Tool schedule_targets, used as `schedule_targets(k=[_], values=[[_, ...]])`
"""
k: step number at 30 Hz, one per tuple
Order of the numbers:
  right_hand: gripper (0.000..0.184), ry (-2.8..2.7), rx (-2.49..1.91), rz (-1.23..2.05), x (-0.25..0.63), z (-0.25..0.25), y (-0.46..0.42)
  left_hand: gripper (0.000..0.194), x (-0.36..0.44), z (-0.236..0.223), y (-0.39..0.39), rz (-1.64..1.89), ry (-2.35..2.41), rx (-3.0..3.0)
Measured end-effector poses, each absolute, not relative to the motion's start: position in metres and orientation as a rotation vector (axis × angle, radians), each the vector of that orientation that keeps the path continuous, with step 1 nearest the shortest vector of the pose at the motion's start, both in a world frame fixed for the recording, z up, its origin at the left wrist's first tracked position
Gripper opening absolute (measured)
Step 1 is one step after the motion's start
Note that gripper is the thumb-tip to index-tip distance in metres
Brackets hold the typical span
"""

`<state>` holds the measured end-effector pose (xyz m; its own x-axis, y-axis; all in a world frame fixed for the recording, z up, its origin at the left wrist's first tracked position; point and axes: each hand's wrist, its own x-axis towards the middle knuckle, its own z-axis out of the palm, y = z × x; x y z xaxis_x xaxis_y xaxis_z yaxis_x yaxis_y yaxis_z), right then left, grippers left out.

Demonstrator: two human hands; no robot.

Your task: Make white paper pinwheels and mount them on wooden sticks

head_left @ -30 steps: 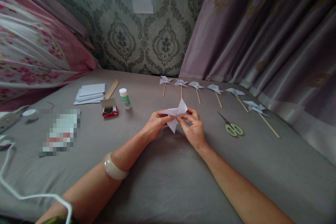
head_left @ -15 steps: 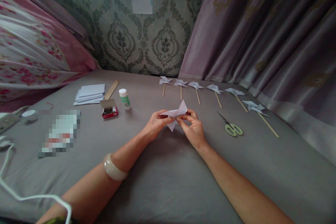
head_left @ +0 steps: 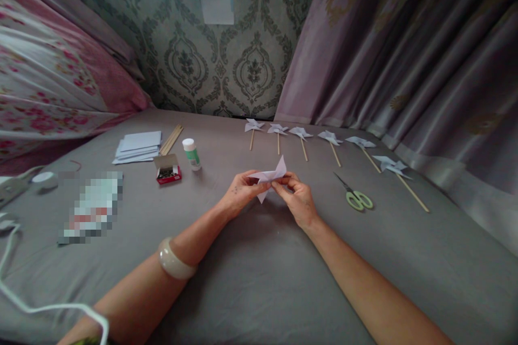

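Observation:
Between my two hands is a white paper pinwheel, its folded points sticking up and down, with no stick visible on it. My left hand pinches its left side, thumb in front and fingers behind. At the pinwheel's middle and right side, my right hand presses with thumb and fingertips closed together. Whether a small pin sits under those fingertips cannot be made out. Both hands are held above the grey cloth surface.
Several finished pinwheels on sticks lie in a row behind and right. Green-handled scissors rest right of my hands. Leftward are a glue bottle, a red box of small metal pieces, wooden sticks, a paper stack and a white cable.
The pinwheel has tilted between my fingers, so its upper right blade looks narrower and less of its face shows. Both hands keep their hold in nearly the same place.

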<state>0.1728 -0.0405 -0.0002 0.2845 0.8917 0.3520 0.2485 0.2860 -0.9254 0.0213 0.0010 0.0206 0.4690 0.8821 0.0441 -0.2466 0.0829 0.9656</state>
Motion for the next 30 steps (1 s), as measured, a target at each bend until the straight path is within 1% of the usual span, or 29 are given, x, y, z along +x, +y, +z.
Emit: schedule_targets(k=[4, 7, 11, 16, 18, 20, 22, 30], values=[[0.021, -1.242, -1.264, 0.634, 0.1733, 0.0007, -0.0413, 0.029, 0.0212, 0.0203, 0.0018, 0.940, 0.668, 1.194], [0.025, -1.229, -1.313, 0.610, 0.1736, -0.0011, -0.0407, 0.031, 0.0217, 0.0199, 0.0024, 0.929, 0.639, 1.195], [0.036, -1.143, -1.338, 0.562, 0.1733, -0.0043, -0.0383, 0.032, 0.0219, 0.0182, 0.0034, 0.910, 0.642, 1.198], [0.051, -1.113, -1.281, 0.589, 0.1725, -0.0024, -0.0365, 0.033, 0.0218, 0.0189, 0.0035, 0.922, 0.649, 1.197], [0.046, -1.155, -1.273, 0.614, 0.1728, -0.0007, -0.0372, 0.032, 0.0217, 0.0202, 0.0030, 0.920, 0.655, 1.197], [0.034, -1.209, -1.285, 0.640, 0.1734, 0.0009, -0.0384, 0.032, 0.0212, 0.0216, 0.0025, 0.915, 0.671, 1.195], [0.027, -1.244, -1.288, 0.655, 0.1738, 0.0023, -0.0397, 0.032, 0.0207, 0.0224, 0.0023, 0.915, 0.698, 1.195], [0.024, -1.174, -1.285, 0.745, 0.1741, 0.0016, -0.0391, 0.033, 0.0212, 0.0204, 0.0050, 0.911, 0.726, 1.210]])
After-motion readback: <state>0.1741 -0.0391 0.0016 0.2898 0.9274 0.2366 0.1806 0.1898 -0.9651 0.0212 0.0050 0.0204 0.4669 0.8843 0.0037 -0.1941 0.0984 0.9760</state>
